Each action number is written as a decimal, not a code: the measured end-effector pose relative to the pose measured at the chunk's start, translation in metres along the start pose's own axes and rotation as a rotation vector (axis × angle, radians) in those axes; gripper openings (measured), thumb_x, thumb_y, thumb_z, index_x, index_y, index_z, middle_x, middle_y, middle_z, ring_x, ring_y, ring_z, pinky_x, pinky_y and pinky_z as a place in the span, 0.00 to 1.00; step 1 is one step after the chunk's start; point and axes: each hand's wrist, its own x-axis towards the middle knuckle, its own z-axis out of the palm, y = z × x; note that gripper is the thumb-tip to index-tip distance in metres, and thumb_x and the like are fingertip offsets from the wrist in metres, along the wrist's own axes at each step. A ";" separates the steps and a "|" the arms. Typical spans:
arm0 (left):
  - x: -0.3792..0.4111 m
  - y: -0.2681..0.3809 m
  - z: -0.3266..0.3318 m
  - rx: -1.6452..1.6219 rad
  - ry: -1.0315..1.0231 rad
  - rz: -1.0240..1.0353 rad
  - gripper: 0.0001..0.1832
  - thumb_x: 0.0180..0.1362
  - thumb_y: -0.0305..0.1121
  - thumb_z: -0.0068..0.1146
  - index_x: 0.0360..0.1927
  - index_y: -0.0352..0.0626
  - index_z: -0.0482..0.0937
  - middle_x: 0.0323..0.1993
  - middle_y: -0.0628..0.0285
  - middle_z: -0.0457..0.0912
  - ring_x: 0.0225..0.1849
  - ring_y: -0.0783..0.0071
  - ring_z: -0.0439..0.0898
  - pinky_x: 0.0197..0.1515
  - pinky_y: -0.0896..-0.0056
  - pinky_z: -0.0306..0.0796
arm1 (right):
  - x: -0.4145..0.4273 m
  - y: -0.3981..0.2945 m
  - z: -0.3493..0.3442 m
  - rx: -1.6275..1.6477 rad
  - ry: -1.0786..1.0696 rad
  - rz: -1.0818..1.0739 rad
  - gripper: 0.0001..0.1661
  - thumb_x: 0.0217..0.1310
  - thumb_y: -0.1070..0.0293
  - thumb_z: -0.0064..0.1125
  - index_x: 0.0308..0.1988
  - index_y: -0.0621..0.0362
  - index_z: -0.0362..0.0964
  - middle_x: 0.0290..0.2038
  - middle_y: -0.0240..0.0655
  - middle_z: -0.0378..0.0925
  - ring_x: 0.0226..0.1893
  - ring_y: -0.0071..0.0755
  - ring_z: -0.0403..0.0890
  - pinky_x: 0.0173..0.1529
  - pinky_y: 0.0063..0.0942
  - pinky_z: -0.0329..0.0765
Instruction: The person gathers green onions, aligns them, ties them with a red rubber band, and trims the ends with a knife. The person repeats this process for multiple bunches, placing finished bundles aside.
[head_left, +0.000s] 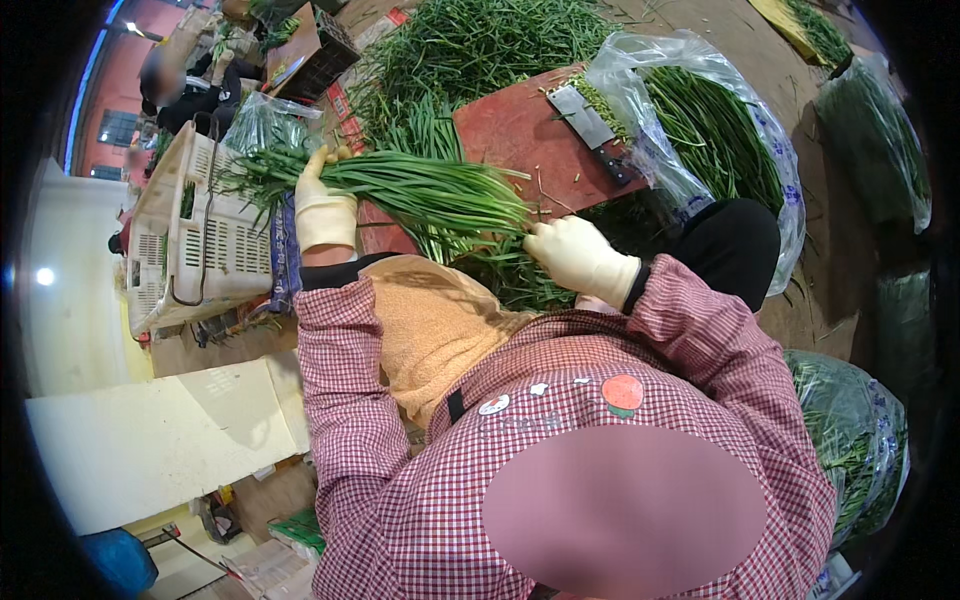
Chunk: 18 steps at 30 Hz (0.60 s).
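Note:
My left hand (324, 199), in a cream glove, grips a bunch of garlic chives (427, 184) near its leafy end. The bunch lies crosswise, its pale stalk ends pointing right. At those ends, my right hand (581, 253), gloved alike, has its fingers curled and pinched on a few strands; the fingertips are partly hidden. Beyond the bunch is a red board (506, 120), with a cleaver (585, 120) lying on it. Chopped stalk ends (600, 97) are heaped beside the blade. Loose chives also lie under my hands.
A large pile of chives (487, 37) lies beyond the board. An open plastic bag of chives (712, 135) stands at right, near my knee. A white plastic crate (225, 232) with a metal hook (206, 225) is at left. Another person (195, 97) sits at far left.

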 end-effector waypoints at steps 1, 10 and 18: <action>0.010 -0.001 -0.012 -0.034 -0.038 0.002 0.09 0.66 0.30 0.59 0.30 0.41 0.73 0.34 0.56 0.82 0.41 0.56 0.82 0.51 0.44 0.76 | -0.016 0.012 0.019 0.023 -0.040 0.077 0.09 0.52 0.64 0.63 0.32 0.56 0.78 0.30 0.38 0.82 0.35 0.47 0.86 0.41 0.42 0.82; -0.040 -0.004 0.021 0.031 -0.454 -0.125 0.08 0.68 0.30 0.57 0.44 0.36 0.80 0.36 0.58 0.83 0.41 0.59 0.83 0.50 0.56 0.80 | 0.013 -0.005 -0.094 0.520 0.311 -0.030 0.21 0.66 0.61 0.63 0.56 0.54 0.78 0.36 0.44 0.85 0.31 0.42 0.86 0.38 0.34 0.81; -0.058 -0.027 0.065 -0.087 -0.695 -0.434 0.07 0.66 0.31 0.59 0.43 0.39 0.83 0.38 0.58 0.85 0.45 0.60 0.85 0.56 0.55 0.81 | 0.081 0.014 -0.026 1.855 -0.300 0.088 0.33 0.75 0.43 0.48 0.60 0.60 0.74 0.48 0.30 0.82 0.45 0.20 0.80 0.51 0.23 0.80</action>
